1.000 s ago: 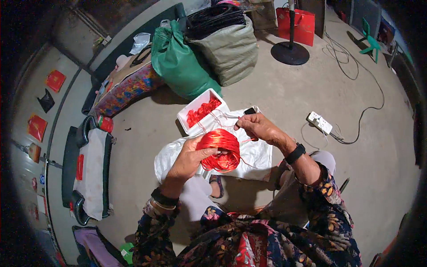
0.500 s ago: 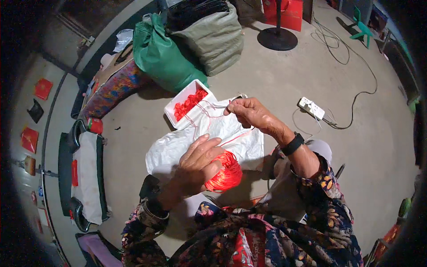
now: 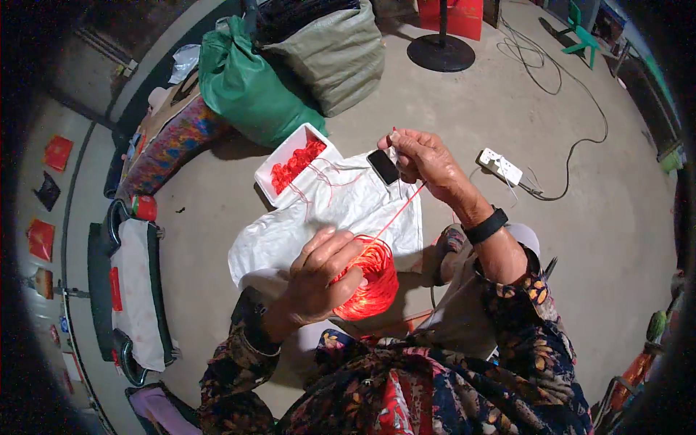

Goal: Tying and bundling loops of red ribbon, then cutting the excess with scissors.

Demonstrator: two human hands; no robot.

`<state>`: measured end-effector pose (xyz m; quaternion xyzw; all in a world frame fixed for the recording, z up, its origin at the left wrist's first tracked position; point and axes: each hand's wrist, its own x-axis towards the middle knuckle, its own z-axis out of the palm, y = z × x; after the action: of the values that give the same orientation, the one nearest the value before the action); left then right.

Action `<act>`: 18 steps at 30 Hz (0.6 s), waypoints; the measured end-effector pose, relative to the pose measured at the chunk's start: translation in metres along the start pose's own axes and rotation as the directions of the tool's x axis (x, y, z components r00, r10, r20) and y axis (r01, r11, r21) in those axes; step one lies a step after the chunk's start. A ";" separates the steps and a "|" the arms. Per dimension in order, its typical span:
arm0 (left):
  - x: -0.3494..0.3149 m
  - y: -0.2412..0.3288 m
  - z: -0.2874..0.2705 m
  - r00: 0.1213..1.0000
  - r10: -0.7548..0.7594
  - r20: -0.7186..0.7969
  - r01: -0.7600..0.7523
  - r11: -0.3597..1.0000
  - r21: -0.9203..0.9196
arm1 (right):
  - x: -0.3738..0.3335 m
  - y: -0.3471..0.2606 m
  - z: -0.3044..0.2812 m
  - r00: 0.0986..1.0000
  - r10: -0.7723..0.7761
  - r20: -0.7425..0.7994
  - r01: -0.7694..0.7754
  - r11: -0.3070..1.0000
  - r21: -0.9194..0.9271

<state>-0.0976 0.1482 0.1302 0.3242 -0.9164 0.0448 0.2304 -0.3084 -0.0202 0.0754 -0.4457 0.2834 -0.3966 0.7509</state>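
My left hand (image 3: 319, 279) is closed round the side of a ball of shiny red cord (image 3: 378, 290) above my lap. From the ball a taut strand (image 3: 399, 214) runs up to my right hand (image 3: 431, 167), which is raised farther ahead, its fingers pinched on the cord, with a small red end above the fingertips. Beneath both hands a white cloth (image 3: 283, 243) is spread, and a dark-screened phone (image 3: 383, 167) lies on it beside my right fingers. Thin reddish threads cross the cloth. A white box (image 3: 264, 178) at its far left edge holds red knotted pieces (image 3: 297, 167).
Behind the box stand a green sack (image 3: 254, 101) and a grey-beige sack (image 3: 341, 58). A round black stand base (image 3: 441, 54) is at the back. To the right, a white power strip (image 3: 500, 167) trails a cable. A low padded bench (image 3: 141, 297) sits at left.
My right hand has drawn up and to the right, and the strand from the ball now stretches straight. The phone, mostly hidden before, now shows. The view has shifted slightly.
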 end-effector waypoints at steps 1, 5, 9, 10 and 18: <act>-0.001 -0.001 0.001 1.000 -0.001 -0.012 0.001 1.000 -0.013 | 0.000 -0.001 0.000 1.000 0.002 -0.009 -0.001 1.000 0.004; -0.001 -0.002 0.004 0.999 0.014 -0.037 -0.014 1.000 -0.003 | 0.002 0.001 -0.001 1.000 0.000 0.007 0.000 1.000 0.001; 0.004 -0.004 0.004 0.996 0.044 -0.078 -0.044 0.999 -0.003 | 0.003 0.000 -0.003 1.000 -0.005 0.028 0.004 1.000 0.016; 0.004 -0.005 0.005 0.995 0.049 -0.086 -0.049 0.999 -0.008 | 0.003 0.000 -0.003 1.000 -0.009 0.030 0.008 1.000 0.010; 0.004 -0.006 0.006 0.993 0.086 -0.079 -0.089 0.995 -0.037 | 0.004 -0.003 -0.005 1.000 -0.021 0.003 0.021 0.999 -0.047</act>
<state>-0.0986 0.1403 0.1265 0.2770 -0.9209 0.0490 0.2699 -0.3115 -0.0268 0.0758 -0.4664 0.2871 -0.3972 0.7364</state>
